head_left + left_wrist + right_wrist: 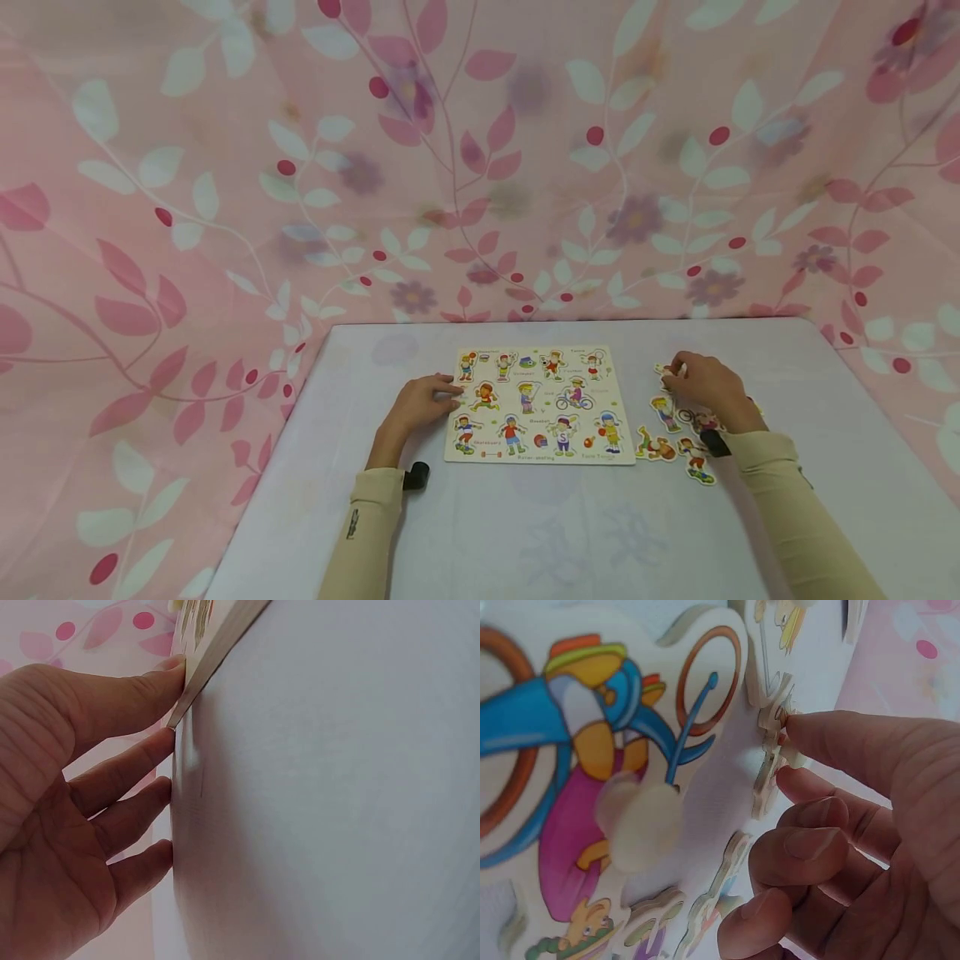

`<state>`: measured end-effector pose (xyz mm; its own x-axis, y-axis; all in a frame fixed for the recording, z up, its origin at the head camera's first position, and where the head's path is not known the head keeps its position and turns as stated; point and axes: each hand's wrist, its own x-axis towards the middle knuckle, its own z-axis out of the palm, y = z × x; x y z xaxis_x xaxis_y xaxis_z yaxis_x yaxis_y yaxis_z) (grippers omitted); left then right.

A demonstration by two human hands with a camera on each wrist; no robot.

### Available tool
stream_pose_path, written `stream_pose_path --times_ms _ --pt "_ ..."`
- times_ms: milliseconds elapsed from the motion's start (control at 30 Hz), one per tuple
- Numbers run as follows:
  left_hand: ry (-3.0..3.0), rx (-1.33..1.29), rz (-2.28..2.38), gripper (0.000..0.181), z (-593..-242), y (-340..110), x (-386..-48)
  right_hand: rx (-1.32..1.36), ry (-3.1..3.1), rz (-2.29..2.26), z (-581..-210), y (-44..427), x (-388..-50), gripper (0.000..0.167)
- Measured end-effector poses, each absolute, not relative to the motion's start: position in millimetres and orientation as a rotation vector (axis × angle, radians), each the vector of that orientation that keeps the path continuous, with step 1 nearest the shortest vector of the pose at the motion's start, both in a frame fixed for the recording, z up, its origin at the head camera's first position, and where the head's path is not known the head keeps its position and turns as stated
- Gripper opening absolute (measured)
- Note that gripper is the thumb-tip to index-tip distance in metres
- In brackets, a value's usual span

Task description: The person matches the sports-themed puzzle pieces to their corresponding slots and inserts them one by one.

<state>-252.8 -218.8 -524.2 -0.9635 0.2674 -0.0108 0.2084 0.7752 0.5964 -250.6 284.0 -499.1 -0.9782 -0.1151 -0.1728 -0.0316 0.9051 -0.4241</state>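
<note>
Cream-coloured puzzle board (542,407), printed with three rows of child athletes, lying flat on a white-covered surface (465,542) before a pink floral cloth (510,192). Left of the board, the left hand (420,404) has its fingers extended; in the left wrist view the thumb rests on the board's edge, the index fingertip meets its side, and the remaining fingertips touch the surface. Right of the board, the right hand (705,385) pinches a small wooden piece (765,787) between thumb and forefinger, its other fingers curled; the piece is seen nearly edge-on, so its design cannot be read. Grouped beneath and near this hand are further cut-out pieces: a cyclist piece (592,724) with a pale knob (645,825), partly hidden by the wrist in the head view; a blond figure piece (663,414); and, nearest the wearer, a skateboarder piece (697,462) beside an orange-clad figure piece (656,447). Both forearms wear tan sleeves (375,517).
</note>
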Motion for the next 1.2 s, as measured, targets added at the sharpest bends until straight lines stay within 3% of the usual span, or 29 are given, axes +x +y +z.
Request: stream_pose_path --times_ms 1200 --pt "2.871 0.381 0.928 0.024 -522 -217 -251 -0.119 2.957 -0.680 -490 270 -246 0.026"
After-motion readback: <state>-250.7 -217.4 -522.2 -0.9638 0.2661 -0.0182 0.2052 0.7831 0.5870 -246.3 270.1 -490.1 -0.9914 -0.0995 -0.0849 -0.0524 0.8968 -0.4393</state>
